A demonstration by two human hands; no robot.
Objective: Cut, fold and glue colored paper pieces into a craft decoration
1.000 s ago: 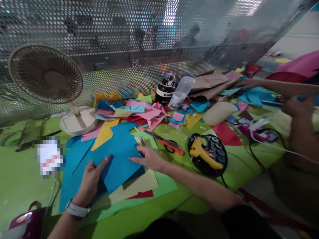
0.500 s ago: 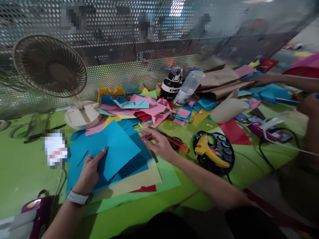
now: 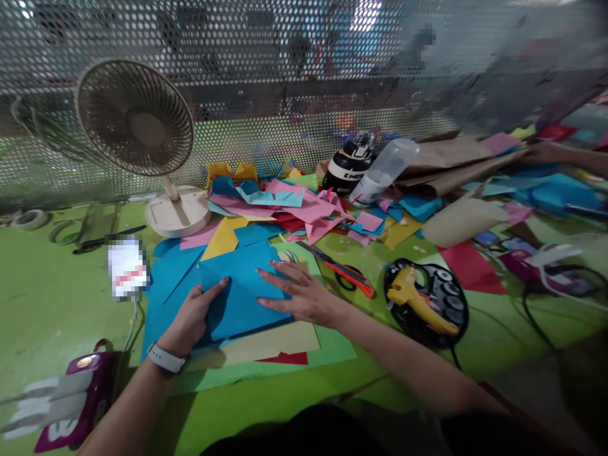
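Note:
A blue sheet of paper (image 3: 242,297) lies nearly flat over other blue paper on the green table. My left hand (image 3: 194,316) grips its left side, thumb on top and the other fingers underneath. On the right part of the sheet my right hand (image 3: 304,291) rests palm down with its fingers spread. Beneath are a cream sheet (image 3: 266,345) and a light green sheet (image 3: 332,351). A cutter knife with an orange handle (image 3: 354,278) and dark-handled scissors (image 3: 346,277) lie just beyond my right hand.
A yellow glue gun (image 3: 418,301) sits on a black tray at the right. Behind are a beige fan (image 3: 178,215), coloured paper scraps (image 3: 304,206), a black bottle (image 3: 346,168) and a clear bottle (image 3: 392,168). A purple power strip (image 3: 85,392) stands front left; another person's arm (image 3: 570,155) reaches in far right.
The blue sheet, tilted up before, now lies flatter. My right hand has gone from hovering beside it with bent fingers to lying spread on it. The view has shifted left.

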